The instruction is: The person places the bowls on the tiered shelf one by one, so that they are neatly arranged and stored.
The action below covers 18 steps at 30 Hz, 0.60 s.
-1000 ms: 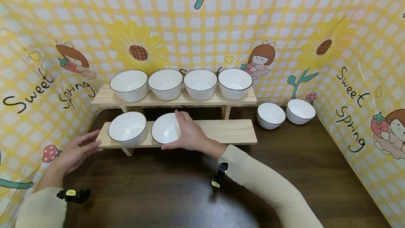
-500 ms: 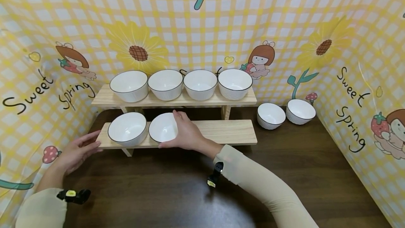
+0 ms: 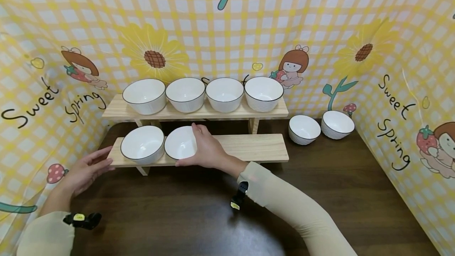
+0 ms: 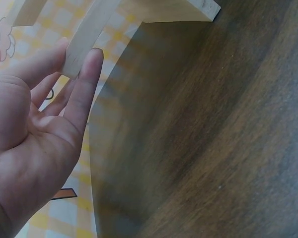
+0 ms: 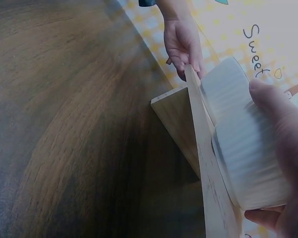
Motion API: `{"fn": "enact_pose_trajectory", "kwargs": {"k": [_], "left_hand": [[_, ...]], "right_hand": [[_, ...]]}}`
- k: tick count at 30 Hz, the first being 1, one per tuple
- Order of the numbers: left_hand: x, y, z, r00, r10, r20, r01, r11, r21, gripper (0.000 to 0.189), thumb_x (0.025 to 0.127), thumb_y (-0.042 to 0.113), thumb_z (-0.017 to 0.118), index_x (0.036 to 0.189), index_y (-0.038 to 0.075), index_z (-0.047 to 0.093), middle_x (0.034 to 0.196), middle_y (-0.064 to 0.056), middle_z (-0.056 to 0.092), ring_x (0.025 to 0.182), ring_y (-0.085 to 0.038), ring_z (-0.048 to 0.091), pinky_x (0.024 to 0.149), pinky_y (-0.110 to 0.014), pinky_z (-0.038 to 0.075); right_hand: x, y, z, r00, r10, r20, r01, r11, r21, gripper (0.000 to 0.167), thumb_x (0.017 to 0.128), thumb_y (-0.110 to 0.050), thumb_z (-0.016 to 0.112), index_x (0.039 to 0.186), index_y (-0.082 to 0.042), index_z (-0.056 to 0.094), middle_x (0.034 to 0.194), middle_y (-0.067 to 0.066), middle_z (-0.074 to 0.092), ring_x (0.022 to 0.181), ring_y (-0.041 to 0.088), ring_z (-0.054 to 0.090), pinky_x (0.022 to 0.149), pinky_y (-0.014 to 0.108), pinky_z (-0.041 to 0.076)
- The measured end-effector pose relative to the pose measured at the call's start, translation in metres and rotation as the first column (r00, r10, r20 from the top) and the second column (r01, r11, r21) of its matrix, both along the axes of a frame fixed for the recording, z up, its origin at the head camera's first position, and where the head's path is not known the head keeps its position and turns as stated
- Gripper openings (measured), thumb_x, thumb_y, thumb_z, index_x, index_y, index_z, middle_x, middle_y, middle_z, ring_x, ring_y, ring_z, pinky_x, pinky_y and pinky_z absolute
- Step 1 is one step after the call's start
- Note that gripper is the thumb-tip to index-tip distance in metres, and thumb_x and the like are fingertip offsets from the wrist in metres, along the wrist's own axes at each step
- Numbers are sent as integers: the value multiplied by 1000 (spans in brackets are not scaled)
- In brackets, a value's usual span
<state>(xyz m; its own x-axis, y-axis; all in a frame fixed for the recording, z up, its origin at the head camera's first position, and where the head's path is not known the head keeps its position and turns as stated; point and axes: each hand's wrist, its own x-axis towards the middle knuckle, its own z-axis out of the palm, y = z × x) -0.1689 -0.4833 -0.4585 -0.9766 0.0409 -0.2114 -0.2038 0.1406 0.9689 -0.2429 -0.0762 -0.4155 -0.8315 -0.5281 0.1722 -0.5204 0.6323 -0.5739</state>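
Observation:
My right hand (image 3: 207, 147) grips a white bowl with a dark rim (image 3: 180, 143) on the lower board of a two-tier wooden shelf (image 3: 252, 148). Its thumb is at the near side and its fingers are at the far side. Left of this bowl, very close or touching, stands another white bowl (image 3: 142, 143). My left hand (image 3: 87, 170) holds the left end of the lower board. In the left wrist view, the thumb and fingers of that hand (image 4: 44, 124) lie on either side of the board end (image 4: 87, 39).
Several white bowls line the upper board (image 3: 113, 108), among them one at its right end (image 3: 264, 95). Two smaller textured bowls (image 3: 303, 130) stand on the dark wooden table (image 3: 177, 216) to the right. A yellow checked cloth (image 3: 220, 42) surrounds the back and sides.
My right hand has slid the gripped bowl a little left along the lower board, closing the gap to the neighbouring bowl. The left hand has stayed at the board's end.

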Motion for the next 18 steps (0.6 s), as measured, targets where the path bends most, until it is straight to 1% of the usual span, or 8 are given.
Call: {"fn": "enact_pose_trajectory", "kwargs": {"k": [8, 10, 14, 18], "left_hand": [[-2, -1, -1, 1000, 0, 6, 0, 1000, -2, 70, 103, 17, 62, 162, 9, 26, 139, -6, 35, 98, -6, 69, 88, -20, 58], [-2, -1, -1, 1000, -4, 2, 4, 1000, -5, 70, 103, 17, 62, 162, 8, 26, 140, -6, 35, 98, -6, 69, 88, -20, 58], [-2, -1, -1, 1000, -3, 6, 3, 1000, -18, 72, 103, 18, 62, 162, 6, 23, 142, -10, 33, 98, -6, 69, 87, -20, 58], [-2, -1, -2, 1000, 0, 11, 0, 1000, -23, 72, 103, 18, 63, 162, 7, 23, 143, -11, 32, 98, -6, 69, 87, -19, 58]], "right_hand": [[1, 0, 3, 1000, 9, 8, -9, 1000, 29, 133, 65, -63, 89, 161, -1, 21, 158, 16, 31, 133, 26, 51, 105, 32, 51], [0, 0, 3, 1000, 14, 6, -14, 999, 32, 133, 66, -64, 89, 161, 0, 21, 159, 17, 31, 133, 26, 51, 105, 32, 51], [0, 0, 3, 1000, 24, 8, -24, 999, 39, 133, 66, -64, 88, 161, 1, 20, 159, 19, 30, 135, 27, 50, 105, 32, 50], [1, 1, 4, 999, 33, 17, -33, 999, 40, 134, 66, -63, 88, 161, 1, 19, 160, 19, 29, 137, 27, 47, 107, 32, 49]]}}
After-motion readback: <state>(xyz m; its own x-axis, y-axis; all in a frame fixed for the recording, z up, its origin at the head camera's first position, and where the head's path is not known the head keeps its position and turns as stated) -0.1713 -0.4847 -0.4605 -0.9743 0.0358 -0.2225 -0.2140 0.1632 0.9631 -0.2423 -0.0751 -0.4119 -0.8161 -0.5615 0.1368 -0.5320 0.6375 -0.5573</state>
